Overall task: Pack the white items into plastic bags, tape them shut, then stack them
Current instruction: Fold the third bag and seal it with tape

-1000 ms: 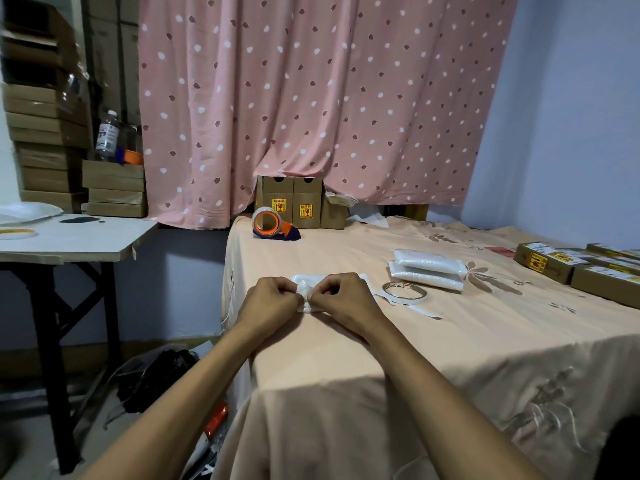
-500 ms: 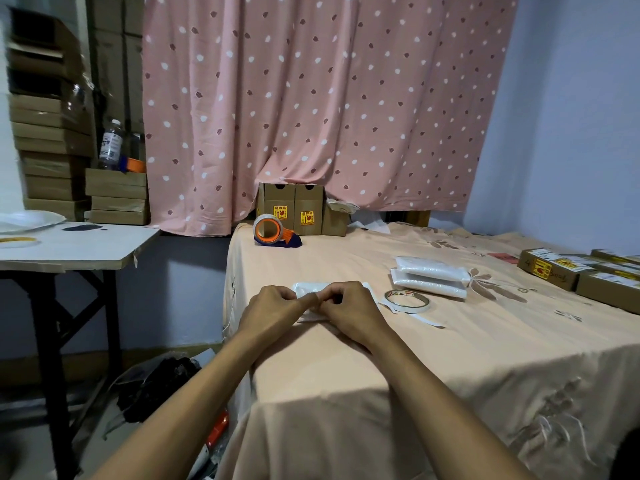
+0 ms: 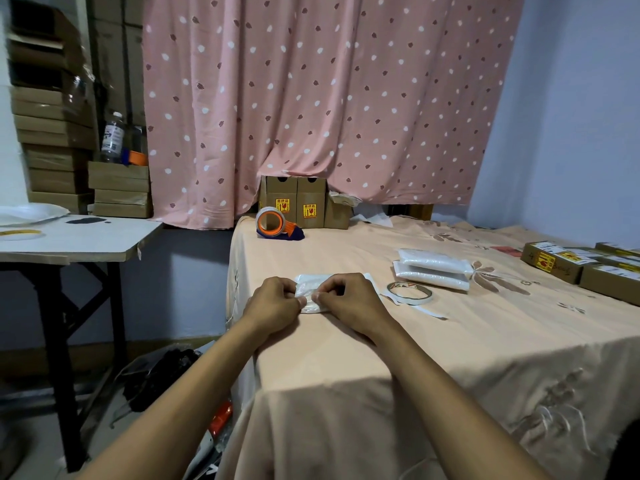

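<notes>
A white item in a clear plastic bag [image 3: 313, 284] lies on the peach cloth near the table's left front. My left hand [image 3: 273, 304] and my right hand [image 3: 348, 301] both pinch its near edge, thumbs almost touching at the middle. Most of the bag is hidden under my fingers. Two packed white bags [image 3: 431, 268] lie stacked to the right. A thin roll of tape [image 3: 410, 292] sits between the stack and my right hand, with a loose white strip [image 3: 424, 310] trailing from it.
An orange tape dispenser [image 3: 275, 224] stands at the back left before small brown boxes [image 3: 298, 206]. Labelled cartons [image 3: 575, 266] line the right edge. A white side table [image 3: 79, 237] stands left, with stacked cardboard and a bottle behind. Bags lie on the floor.
My hands stayed on the bag's near edge, thumbs drawing closer together at its middle. The camera tilted slightly, so the scene sits lower in view.
</notes>
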